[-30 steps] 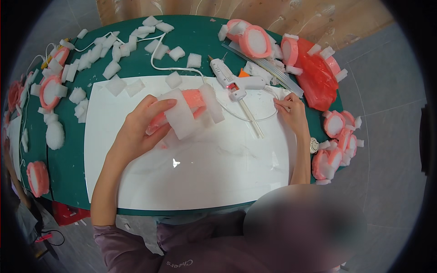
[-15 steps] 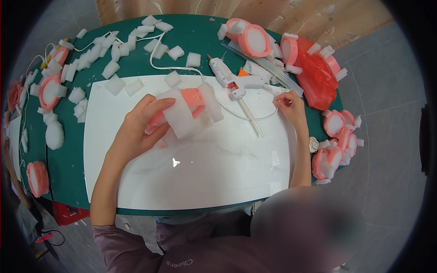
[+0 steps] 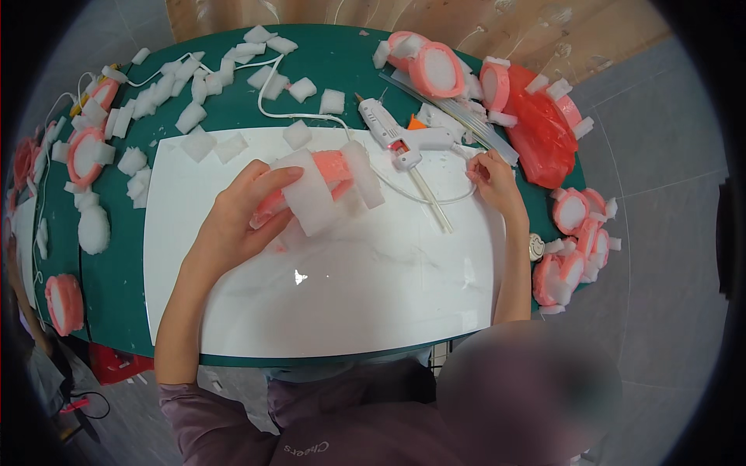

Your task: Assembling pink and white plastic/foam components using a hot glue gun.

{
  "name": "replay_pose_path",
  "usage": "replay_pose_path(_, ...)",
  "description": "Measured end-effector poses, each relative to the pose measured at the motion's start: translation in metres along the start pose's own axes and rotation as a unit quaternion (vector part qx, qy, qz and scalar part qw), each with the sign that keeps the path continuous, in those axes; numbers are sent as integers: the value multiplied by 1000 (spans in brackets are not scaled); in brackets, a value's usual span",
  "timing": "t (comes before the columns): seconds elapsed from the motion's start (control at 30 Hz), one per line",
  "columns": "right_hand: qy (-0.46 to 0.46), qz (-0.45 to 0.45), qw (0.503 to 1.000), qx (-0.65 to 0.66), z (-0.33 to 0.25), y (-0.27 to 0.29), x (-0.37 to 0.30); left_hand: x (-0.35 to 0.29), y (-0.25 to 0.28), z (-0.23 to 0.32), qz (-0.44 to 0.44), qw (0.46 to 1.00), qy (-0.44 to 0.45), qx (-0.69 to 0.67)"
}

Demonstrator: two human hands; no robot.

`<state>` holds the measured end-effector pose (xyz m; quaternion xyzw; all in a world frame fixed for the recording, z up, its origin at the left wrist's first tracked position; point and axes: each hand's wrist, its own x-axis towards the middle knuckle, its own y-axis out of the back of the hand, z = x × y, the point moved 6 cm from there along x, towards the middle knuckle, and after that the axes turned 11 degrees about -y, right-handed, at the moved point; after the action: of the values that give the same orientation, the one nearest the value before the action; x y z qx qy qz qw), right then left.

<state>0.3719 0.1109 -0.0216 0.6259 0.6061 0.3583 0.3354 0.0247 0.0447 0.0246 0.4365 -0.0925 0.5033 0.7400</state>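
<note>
The left hand (image 3: 242,211) pinches the pink ring (image 3: 332,165) and its white block (image 3: 312,200); the right hand (image 3: 501,186) bunches its fingers, on what I cannot tell. Between both hands lies the glue gun (image 3: 386,130), which a snag on the cord (image 3: 458,200) beside the right could drag

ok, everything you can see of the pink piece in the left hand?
The pink piece has a rough-looking pink band, with a left slab and a right slab of white, foam-like material against it. Tilted, it is gripped by the left hand, one fingertip on the left slab. It's over the white board; contact there is unclear.
</note>
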Motion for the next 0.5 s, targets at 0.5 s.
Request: replay_pose_path(0.5, 7, 63, 998, -15, -2, 12, -13, 0, 0, 1, 11, 999, -22, 23)
